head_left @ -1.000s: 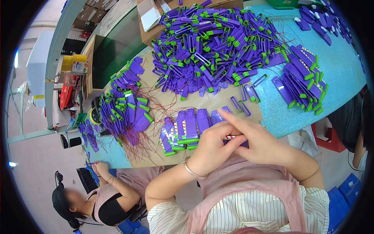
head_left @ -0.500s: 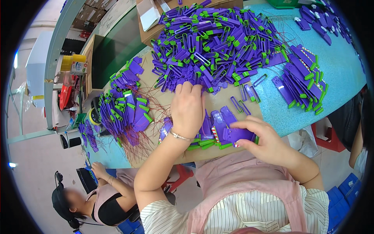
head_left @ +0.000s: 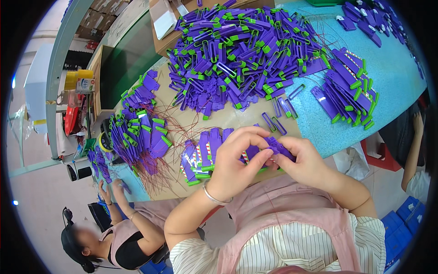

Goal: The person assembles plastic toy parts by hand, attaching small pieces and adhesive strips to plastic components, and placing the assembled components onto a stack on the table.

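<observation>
Close to my body, at the table's near edge, both hands meet at a small purple plastic part (head_left: 276, 147). My left hand (head_left: 242, 157) is closed, with thumb and forefinger pinching its left side. My right hand (head_left: 306, 160) grips the same part from the right, with the thumb underneath. Fingers hide much of it, so I cannot tell whether a second small piece is in the pinch. Below and left of my hands lies a row of purple pieces with green ends and red-and-white striped strips (head_left: 209, 148). Two loose purple frames (head_left: 273, 123) lie just beyond my fingers.
A big heap of purple and green plastic parts (head_left: 242, 50) fills the far middle. Wired purple bundles (head_left: 137, 132) lie at left, with red wires (head_left: 155, 176) trailing. More stacked pieces (head_left: 349, 89) are at right. A co-worker (head_left: 123, 233) sits at lower left.
My left hand has drawn back from the heap towards me and joined my right hand at the purple part. The co-worker's hands have moved too.
</observation>
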Demonstrator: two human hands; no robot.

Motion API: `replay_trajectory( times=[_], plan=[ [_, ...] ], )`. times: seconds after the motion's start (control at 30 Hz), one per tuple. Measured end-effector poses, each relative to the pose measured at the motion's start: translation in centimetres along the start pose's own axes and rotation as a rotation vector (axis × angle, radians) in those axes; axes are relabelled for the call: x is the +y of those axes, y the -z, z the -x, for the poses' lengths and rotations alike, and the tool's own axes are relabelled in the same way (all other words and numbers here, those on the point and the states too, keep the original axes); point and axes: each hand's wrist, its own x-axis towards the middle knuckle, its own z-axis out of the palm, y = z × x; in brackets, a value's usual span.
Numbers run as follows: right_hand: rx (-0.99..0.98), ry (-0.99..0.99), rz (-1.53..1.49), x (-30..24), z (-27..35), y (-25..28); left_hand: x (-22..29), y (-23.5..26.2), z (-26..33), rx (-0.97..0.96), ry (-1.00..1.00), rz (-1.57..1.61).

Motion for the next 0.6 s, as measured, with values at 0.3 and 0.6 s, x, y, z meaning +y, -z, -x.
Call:
replay_trajectory(
  times=[0.3, 0.6],
  plan=[
    [0.105, 0.315, 0.323, -0.5, 0.1, -0.1, 0.9, -1.0, 0.4, 0.145, -0.087, -0.3],
    [0.198, 0.479, 0.591, 0.4, 0.0, 0.1, 0.9, -2.0, 0.3, 0.142, -0.001, -0.178]
  ],
)
